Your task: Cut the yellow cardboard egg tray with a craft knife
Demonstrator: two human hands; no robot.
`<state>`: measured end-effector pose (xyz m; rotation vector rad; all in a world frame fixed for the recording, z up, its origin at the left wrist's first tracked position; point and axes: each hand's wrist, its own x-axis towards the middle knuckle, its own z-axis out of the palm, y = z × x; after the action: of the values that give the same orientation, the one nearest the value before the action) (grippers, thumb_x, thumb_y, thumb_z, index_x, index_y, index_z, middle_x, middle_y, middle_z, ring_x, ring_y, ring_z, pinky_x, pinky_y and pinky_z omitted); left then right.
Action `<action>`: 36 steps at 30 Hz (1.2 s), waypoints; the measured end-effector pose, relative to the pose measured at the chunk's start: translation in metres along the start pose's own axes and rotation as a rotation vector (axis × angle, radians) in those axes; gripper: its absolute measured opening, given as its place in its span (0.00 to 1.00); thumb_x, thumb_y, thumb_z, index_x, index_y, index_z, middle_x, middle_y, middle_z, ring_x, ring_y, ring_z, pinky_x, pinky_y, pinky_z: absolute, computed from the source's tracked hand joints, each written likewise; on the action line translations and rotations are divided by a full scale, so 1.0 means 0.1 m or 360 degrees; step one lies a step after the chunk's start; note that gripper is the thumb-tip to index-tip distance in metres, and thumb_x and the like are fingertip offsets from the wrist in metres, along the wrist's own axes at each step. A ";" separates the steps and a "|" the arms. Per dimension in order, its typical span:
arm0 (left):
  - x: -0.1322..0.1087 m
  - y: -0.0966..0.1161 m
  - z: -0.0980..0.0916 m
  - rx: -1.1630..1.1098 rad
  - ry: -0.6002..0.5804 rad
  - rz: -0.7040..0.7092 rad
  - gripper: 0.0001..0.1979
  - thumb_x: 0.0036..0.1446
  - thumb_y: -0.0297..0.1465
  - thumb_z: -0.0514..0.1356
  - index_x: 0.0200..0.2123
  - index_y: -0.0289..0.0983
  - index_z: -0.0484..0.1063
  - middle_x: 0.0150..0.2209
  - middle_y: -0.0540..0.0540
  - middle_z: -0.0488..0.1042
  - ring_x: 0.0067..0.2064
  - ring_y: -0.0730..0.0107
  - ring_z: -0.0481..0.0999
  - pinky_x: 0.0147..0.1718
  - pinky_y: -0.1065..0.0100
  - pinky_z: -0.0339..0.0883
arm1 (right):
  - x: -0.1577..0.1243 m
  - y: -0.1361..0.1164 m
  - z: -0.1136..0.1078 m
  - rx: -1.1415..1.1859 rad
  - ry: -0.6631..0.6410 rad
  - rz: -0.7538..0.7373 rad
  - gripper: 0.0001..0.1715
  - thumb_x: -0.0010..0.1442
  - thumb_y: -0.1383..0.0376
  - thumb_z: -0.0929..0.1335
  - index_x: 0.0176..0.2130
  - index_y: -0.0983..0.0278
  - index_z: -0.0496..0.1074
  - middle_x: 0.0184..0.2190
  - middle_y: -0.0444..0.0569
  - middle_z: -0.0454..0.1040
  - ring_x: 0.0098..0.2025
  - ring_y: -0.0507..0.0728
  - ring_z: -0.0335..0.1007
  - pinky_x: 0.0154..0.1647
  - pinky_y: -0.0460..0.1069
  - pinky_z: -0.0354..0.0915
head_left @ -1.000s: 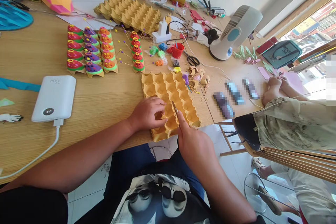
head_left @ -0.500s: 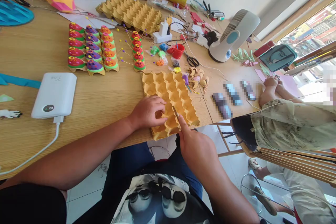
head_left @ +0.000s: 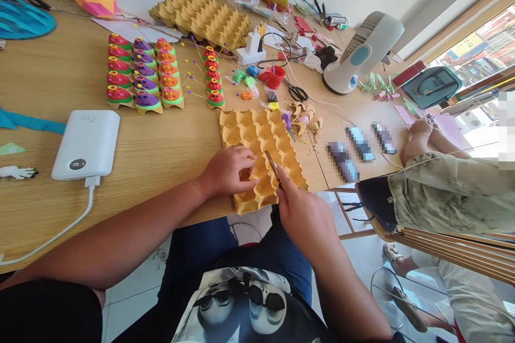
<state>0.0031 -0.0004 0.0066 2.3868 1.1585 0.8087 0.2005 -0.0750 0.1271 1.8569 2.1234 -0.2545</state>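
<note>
A yellow-brown cardboard egg tray [head_left: 262, 134] lies at the table's front edge, its near end jutting slightly past it. My left hand [head_left: 231, 170] grips the left side of the tray, its fingers bent over the ridges and its thumb pointing right. In my right hand [head_left: 303, 209] is a small knife [head_left: 272, 162], the index finger stretched along it. The thin blade lies along a row of cups in the right half of the tray, tip pointing away from me. Most of the handle is hidden in the fist.
Painted egg-cup strips [head_left: 145, 77] stand at the back left, near pins and a second egg tray [head_left: 205, 16]. Scissors [head_left: 296, 90], carton scraps [head_left: 303, 118], a fan [head_left: 360, 56] and a power bank [head_left: 86, 142] lie around. Another person's hands [head_left: 420, 134] rest at the right.
My right hand has drawn slightly back toward me and right, and more of the blade shows. My left hand keeps its place on the tray. The view has shifted slightly.
</note>
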 end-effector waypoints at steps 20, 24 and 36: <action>0.00 0.01 -0.01 -0.0020 -0.0033 -0.0029 0.12 0.54 0.42 0.66 0.31 0.40 0.76 0.49 0.42 0.80 0.51 0.52 0.78 0.51 0.52 0.69 | 0.06 -0.11 0.02 -0.0132 -0.0076 -0.0013 0.37 0.74 0.63 0.59 0.77 0.58 0.46 0.35 0.48 0.84 0.33 0.57 0.81 0.29 0.48 0.65; 0.00 0.01 -0.01 -0.0005 -0.0038 -0.0033 0.12 0.54 0.43 0.66 0.31 0.39 0.77 0.49 0.42 0.80 0.50 0.52 0.78 0.50 0.53 0.69 | 0.08 -0.15 -0.03 -0.0187 -0.0124 -0.0002 0.38 0.74 0.62 0.59 0.77 0.58 0.44 0.34 0.49 0.83 0.34 0.58 0.82 0.29 0.48 0.66; 0.00 0.01 -0.01 0.0004 -0.0042 -0.0020 0.12 0.55 0.43 0.65 0.31 0.39 0.76 0.49 0.41 0.80 0.50 0.53 0.78 0.49 0.53 0.69 | 0.08 -0.15 -0.09 -0.0243 -0.0192 -0.0018 0.39 0.74 0.63 0.60 0.77 0.56 0.43 0.35 0.49 0.84 0.36 0.58 0.82 0.31 0.48 0.68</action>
<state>0.0027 -0.0008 0.0082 2.3829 1.1635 0.7697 0.1837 -0.0664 0.1317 1.6999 2.0139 -0.1955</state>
